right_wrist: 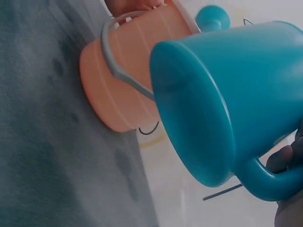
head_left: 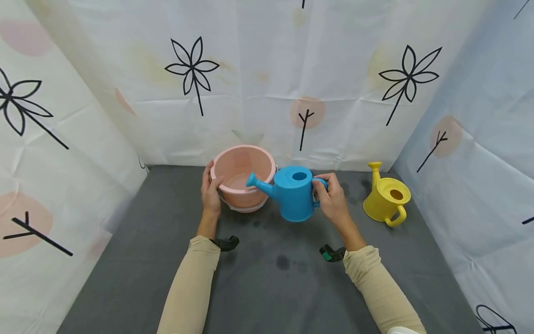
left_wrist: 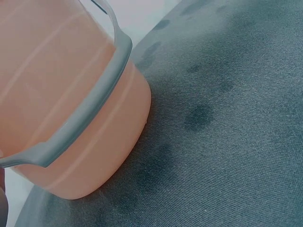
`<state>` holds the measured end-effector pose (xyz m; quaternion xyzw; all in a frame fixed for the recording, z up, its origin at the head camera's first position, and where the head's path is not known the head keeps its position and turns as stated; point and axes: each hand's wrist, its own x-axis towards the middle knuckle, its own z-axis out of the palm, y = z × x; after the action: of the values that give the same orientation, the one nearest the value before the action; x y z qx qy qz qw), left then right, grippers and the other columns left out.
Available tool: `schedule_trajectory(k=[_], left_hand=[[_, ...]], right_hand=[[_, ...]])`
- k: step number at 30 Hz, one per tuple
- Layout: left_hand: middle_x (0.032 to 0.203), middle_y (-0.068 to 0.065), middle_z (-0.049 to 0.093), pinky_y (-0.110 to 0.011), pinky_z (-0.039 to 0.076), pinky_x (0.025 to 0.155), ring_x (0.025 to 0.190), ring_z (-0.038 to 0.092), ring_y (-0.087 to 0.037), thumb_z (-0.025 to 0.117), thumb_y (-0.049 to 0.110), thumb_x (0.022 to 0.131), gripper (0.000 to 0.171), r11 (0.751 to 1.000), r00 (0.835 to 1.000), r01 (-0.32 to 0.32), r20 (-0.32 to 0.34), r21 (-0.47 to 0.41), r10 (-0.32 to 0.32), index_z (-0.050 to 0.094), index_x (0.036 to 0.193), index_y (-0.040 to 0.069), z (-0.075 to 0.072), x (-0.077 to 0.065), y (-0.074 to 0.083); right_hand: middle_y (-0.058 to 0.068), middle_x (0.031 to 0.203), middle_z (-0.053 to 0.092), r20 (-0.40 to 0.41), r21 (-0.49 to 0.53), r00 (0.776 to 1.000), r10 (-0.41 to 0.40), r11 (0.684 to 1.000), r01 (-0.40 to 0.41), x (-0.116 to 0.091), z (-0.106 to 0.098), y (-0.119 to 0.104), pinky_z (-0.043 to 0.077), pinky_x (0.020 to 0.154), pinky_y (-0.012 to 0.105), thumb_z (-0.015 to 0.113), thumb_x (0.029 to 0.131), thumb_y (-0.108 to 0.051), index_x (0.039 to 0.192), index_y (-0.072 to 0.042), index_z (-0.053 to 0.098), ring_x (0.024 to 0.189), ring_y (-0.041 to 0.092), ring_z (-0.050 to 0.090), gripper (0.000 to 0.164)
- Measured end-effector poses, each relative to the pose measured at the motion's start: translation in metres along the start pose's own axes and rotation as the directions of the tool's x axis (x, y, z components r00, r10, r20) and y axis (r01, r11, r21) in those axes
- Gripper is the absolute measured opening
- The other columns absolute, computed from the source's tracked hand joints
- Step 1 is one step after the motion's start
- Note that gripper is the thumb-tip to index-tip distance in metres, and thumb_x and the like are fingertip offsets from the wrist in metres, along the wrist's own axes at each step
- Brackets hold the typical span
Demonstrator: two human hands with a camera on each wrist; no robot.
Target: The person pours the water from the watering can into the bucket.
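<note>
A pink bucket (head_left: 246, 197) with a pale handle stands on the dark cloth towards the back. My left hand (head_left: 210, 192) grips its left rim, thumb at the front. By its handle, my right hand (head_left: 332, 199) holds a blue watering can (head_left: 295, 197), raised off the cloth, its spout pointing left over the bucket's right front rim. In the right wrist view the can's underside (right_wrist: 189, 118) faces the camera, with the bucket (right_wrist: 128, 66) behind it. The left wrist view shows the bucket's side and its grey-white handle (left_wrist: 90, 113). Whether water leaves the spout, I cannot tell.
A yellow watering can (head_left: 385, 199) stands at the back right, spout upward. Dark wet-looking spots (head_left: 282, 262) mark the grey cloth (head_left: 267, 297). Patterned white fabric (head_left: 258, 83) rises behind and on both sides.
</note>
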<state>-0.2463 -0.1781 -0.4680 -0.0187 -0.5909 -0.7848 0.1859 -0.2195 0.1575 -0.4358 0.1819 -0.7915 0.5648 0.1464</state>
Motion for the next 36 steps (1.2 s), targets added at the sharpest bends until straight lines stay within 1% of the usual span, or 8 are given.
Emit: schedule_trajectory(k=[3, 6, 8, 13, 16, 21, 28, 36], left_hand=[[0.17, -0.006, 0.027, -0.041, 0.023, 0.128, 0.158, 0.023, -0.019, 0.05, 0.005, 0.1, 0.062, 1.0, 1.0, 0.007, -0.001, 0.004, -0.007, 0.034, 0.16, 0.008, 0.001, -0.001, 0.001], [0.17, -0.006, 0.027, -0.042, 0.023, 0.128, 0.158, 0.023, -0.019, 0.05, 0.005, 0.1, 0.062, 1.0, 1.0, 0.008, -0.001, 0.006, -0.008, 0.034, 0.16, 0.008, 0.001, -0.002, 0.001], [0.17, -0.007, 0.027, -0.042, 0.023, 0.128, 0.158, 0.023, -0.019, 0.049, 0.004, 0.1, 0.062, 1.0, 1.0, 0.001, -0.001, 0.003, -0.001, 0.034, 0.159, 0.008, 0.001, -0.001, 0.001], [0.17, -0.009, 0.026, -0.042, 0.023, 0.128, 0.158, 0.022, -0.021, 0.048, 0.002, 0.1, 0.062, 1.0, 1.0, -0.009, -0.005, -0.013, 0.009, 0.033, 0.159, 0.005, 0.0, -0.001, 0.0], [0.17, -0.011, 0.025, -0.043, 0.023, 0.127, 0.159, 0.022, -0.022, 0.048, 0.0, 0.099, 0.062, 1.0, 1.0, -0.008, -0.008, -0.02, 0.008, 0.032, 0.159, 0.004, 0.0, -0.002, 0.001], [0.169, -0.011, 0.027, -0.041, 0.024, 0.127, 0.158, 0.023, -0.021, 0.048, -0.001, 0.098, 0.062, 1.0, 1.0, 0.0, -0.017, -0.013, 0.0, 0.033, 0.159, 0.003, 0.001, 0.001, 0.004], [0.169, -0.007, 0.028, -0.041, 0.024, 0.127, 0.158, 0.024, -0.019, 0.048, 0.0, 0.099, 0.062, 0.999, 1.0, 0.029, -0.008, 0.015, -0.028, 0.035, 0.159, 0.007, 0.002, -0.002, 0.008], [0.169, -0.007, 0.027, -0.042, 0.025, 0.126, 0.158, 0.024, -0.02, 0.049, 0.004, 0.099, 0.063, 1.0, 1.0, 0.021, 0.008, 0.023, -0.021, 0.032, 0.16, 0.007, 0.001, -0.002, 0.007]], right_hand=[[0.028, 0.092, 0.056, -0.038, 0.082, 0.999, 0.026, 0.996, -0.023, -0.005, 0.0, 0.001, 0.047, 0.071, 0.027, 0.046, 0.109, -0.01, 0.122, 0.011, 0.046, 0.073, 0.023, 0.054, 0.025], [0.025, 0.096, 0.056, -0.096, 0.13, 0.994, 0.044, 0.991, -0.032, -0.01, -0.001, 0.001, 0.049, 0.073, 0.022, 0.047, 0.108, -0.009, 0.121, 0.012, 0.046, 0.076, 0.016, 0.056, 0.025], [0.019, 0.097, 0.057, -0.133, 0.149, 0.989, 0.059, 0.988, -0.039, -0.013, -0.003, 0.0, 0.051, 0.075, 0.018, 0.049, 0.107, -0.01, 0.121, 0.012, 0.047, 0.079, 0.01, 0.057, 0.026], [-0.001, 0.094, 0.059, -0.228, 0.173, 0.969, 0.091, 0.984, -0.052, -0.021, -0.007, 0.003, 0.054, 0.077, 0.015, 0.053, 0.106, -0.008, 0.115, 0.012, 0.05, 0.079, 0.004, 0.062, 0.023], [-0.004, 0.09, 0.06, -0.275, 0.199, 0.953, 0.129, 0.977, -0.075, -0.026, -0.01, 0.007, 0.055, 0.077, 0.015, 0.053, 0.106, -0.009, 0.11, 0.009, 0.052, 0.077, 0.004, 0.064, 0.018], [-0.006, 0.089, 0.063, -0.3, 0.267, 0.926, 0.229, 0.952, -0.149, -0.037, -0.015, 0.02, 0.055, 0.08, 0.016, 0.053, 0.106, -0.011, 0.107, 0.003, 0.054, 0.078, 0.004, 0.066, 0.014], [-0.008, 0.089, 0.063, -0.314, 0.226, 0.886, 0.343, 0.933, -0.281, -0.051, -0.017, 0.038, 0.055, 0.082, 0.013, 0.056, 0.106, -0.017, 0.107, 0.001, 0.054, 0.079, -0.001, 0.067, 0.018], [-0.005, 0.09, 0.065, -0.371, 0.274, 0.837, 0.401, 0.909, -0.314, -0.049, -0.016, 0.055, 0.054, 0.084, 0.016, 0.054, 0.107, -0.022, 0.102, -0.008, 0.052, 0.082, 0.003, 0.068, 0.015]])
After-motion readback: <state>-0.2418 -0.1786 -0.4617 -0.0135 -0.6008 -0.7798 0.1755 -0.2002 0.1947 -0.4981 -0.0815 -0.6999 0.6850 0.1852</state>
